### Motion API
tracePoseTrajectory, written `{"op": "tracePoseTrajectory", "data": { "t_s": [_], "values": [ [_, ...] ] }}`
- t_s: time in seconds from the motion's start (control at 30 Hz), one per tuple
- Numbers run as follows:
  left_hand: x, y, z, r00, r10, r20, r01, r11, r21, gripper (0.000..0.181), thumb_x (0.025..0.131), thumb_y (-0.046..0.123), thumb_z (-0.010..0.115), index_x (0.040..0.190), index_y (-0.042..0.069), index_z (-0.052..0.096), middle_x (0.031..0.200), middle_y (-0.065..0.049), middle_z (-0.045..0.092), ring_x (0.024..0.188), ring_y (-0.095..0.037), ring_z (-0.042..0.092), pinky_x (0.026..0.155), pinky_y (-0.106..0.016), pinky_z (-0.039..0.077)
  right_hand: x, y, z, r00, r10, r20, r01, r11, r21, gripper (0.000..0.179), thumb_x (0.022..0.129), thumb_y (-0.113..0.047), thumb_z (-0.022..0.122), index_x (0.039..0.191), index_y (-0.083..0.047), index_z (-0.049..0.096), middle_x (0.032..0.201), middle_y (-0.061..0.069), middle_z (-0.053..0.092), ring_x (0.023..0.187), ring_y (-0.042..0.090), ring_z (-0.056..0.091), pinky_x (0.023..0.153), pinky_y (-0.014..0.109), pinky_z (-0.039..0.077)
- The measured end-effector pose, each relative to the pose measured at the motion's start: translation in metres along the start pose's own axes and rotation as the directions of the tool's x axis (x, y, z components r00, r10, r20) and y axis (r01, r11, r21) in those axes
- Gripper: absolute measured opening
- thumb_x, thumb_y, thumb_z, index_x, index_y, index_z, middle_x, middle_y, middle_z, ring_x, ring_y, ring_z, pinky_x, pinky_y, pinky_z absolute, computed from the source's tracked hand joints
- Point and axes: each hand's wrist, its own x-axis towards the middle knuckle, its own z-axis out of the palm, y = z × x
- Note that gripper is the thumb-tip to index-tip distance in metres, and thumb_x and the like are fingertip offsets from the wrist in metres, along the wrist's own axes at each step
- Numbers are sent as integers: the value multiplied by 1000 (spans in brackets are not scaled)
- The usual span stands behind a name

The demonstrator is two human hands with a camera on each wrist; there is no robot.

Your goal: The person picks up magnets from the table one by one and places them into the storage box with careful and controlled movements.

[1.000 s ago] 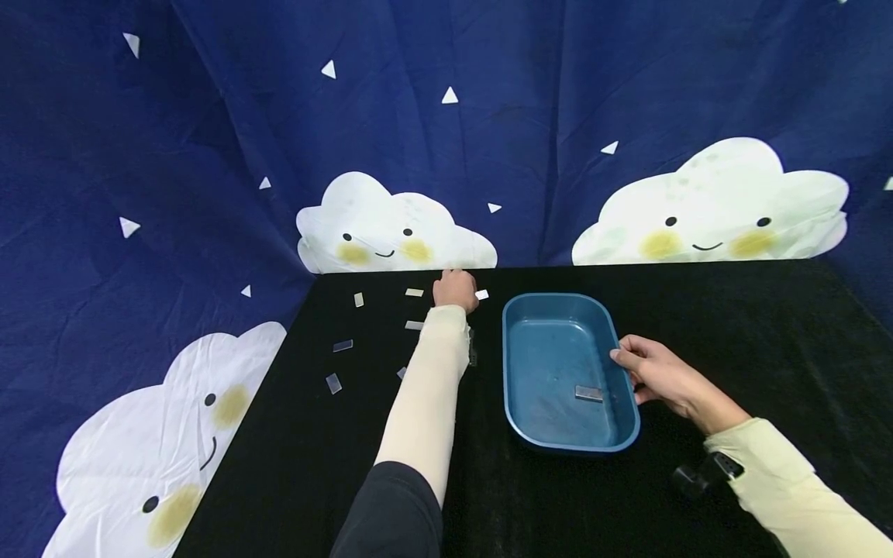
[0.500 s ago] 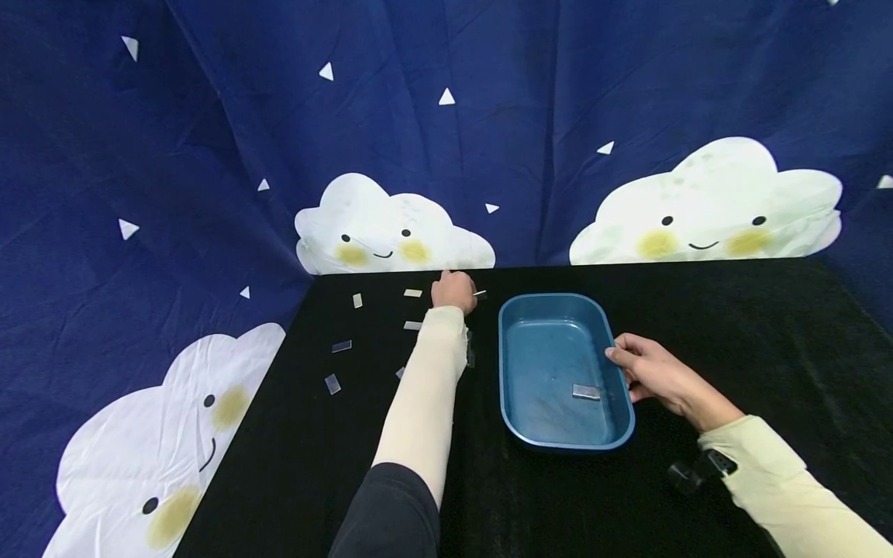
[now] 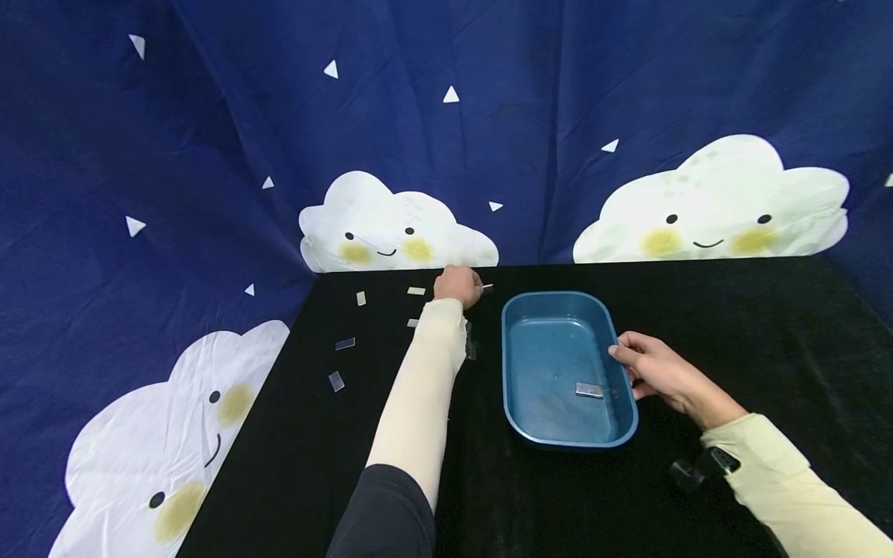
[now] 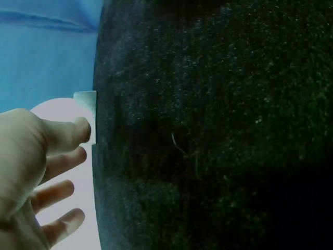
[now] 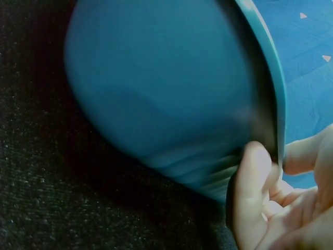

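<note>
At the far edge of the black cloth, my left hand (image 3: pixel 456 285) pinches a thin, pale, see-through rectangular plate (image 4: pixel 86 101) by thumb and finger. Its other fingers are partly spread. In the head view the plate appears as a narrow bright strip right of the hand. My right hand (image 3: pixel 659 370) grips the right rim of a blue plastic basin (image 3: pixel 544 349), thumb on one side of the wall and fingers on the other. A similar plate (image 3: pixel 589 390) lies on the basin floor, near its right front.
Several more thin plates lie spread on the black cloth (image 3: pixel 279 480) left of my left arm, among them a clear plate (image 3: pixel 336 381) and a yellowish plate (image 3: pixel 416 291). A dark blue curtain (image 3: pixel 391 101) with clouds hangs behind.
The plate in my left hand has turned from showing its white face to edge-on, and the hand has shifted slightly right and farther back. The right hand and basin stay nearly still.
</note>
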Motion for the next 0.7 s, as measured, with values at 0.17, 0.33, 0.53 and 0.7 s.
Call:
{"op": "tracePoseTrajectory", "data": {
  "t_s": [0.17, 0.33, 0.53, 0.7],
  "values": [
    [-5, -2, -10, 1000, -12, -3, 12, 1000, -19, 21, 95, 30, 59, 101, 24, 78, 111, 1, 70, 116, -22, 55, 97, -41, 49, -1, -1, 0, 1000, 9, 1, -9, 1000, 8, 22, 105, -32, 41, 107, -11, 46, 81, -1, 59, 67, 12, 64, 58, 29, 57],
    [-9, -4, -20, 1000, -7, -16, 7, 999, -53, 19, 93, 28, 61, 93, 22, 78, 107, 0, 72, 115, -24, 55, 95, -42, 49, 0, -1, 1, 1000, 13, -1, -13, 1000, 0, 22, 106, -32, 40, 107, -11, 47, 83, 0, 61, 69, 13, 65, 59, 30, 57],
    [-10, -5, -26, 999, 27, -46, -31, 997, -73, 24, 91, 22, 58, 69, 18, 67, 91, -1, 70, 106, -24, 55, 85, -39, 51, 0, -2, 2, 1000, 17, -18, -17, 1000, -12, 22, 106, -31, 39, 109, -10, 46, 82, -1, 61, 69, 12, 64, 60, 30, 57],
    [-17, -7, -35, 998, 47, -36, -50, 995, -81, 25, 93, 22, 57, 70, 18, 67, 92, -1, 69, 108, -24, 56, 83, -38, 51, 1, -3, 4, 999, 27, -35, -28, 999, -23, 22, 105, -31, 40, 108, -10, 47, 81, -2, 60, 67, 12, 64, 59, 29, 57]
  ]
}}
